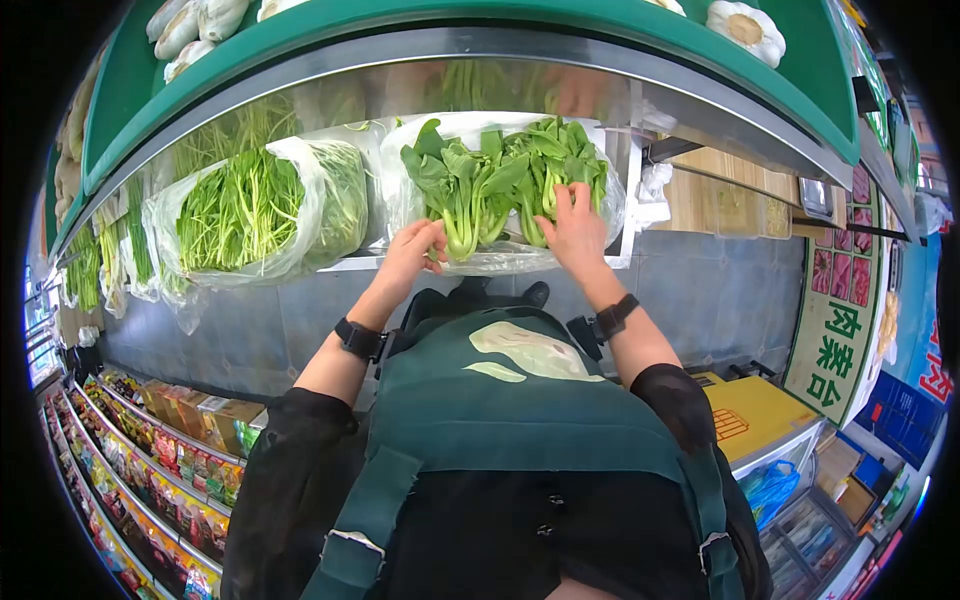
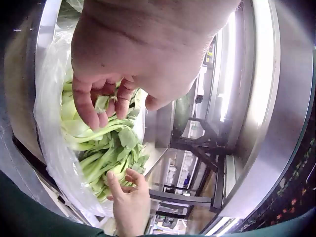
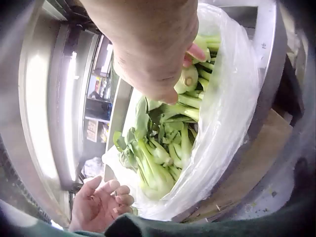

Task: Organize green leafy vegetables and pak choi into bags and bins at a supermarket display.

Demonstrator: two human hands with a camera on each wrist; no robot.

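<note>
Leafy bok choy [image 1: 465,195] lies heaped in a clear plastic bag [image 1: 395,190] in the metal display bin, pale stems toward the person. My right hand [image 1: 578,235] is at the right part of the heap, thumb and fingers round a bok choy; its pale base [image 3: 188,79] shows under the hand in the right wrist view. At the near left edge of the heap, my left hand [image 1: 412,250] has loosely curled fingers. Its palm faces up beside the bag in the right wrist view, with nothing seen in it.
Another bag of thin green stalks [image 1: 245,215] stands to the left in the bin. Above is a green shelf [image 1: 420,28] with garlic [image 1: 745,30]. Metal bin edges [image 1: 632,200] border the bag. Packaged goods [image 1: 150,440] fill shelves behind at left; a yellow-topped case [image 1: 760,415] stands behind right.
</note>
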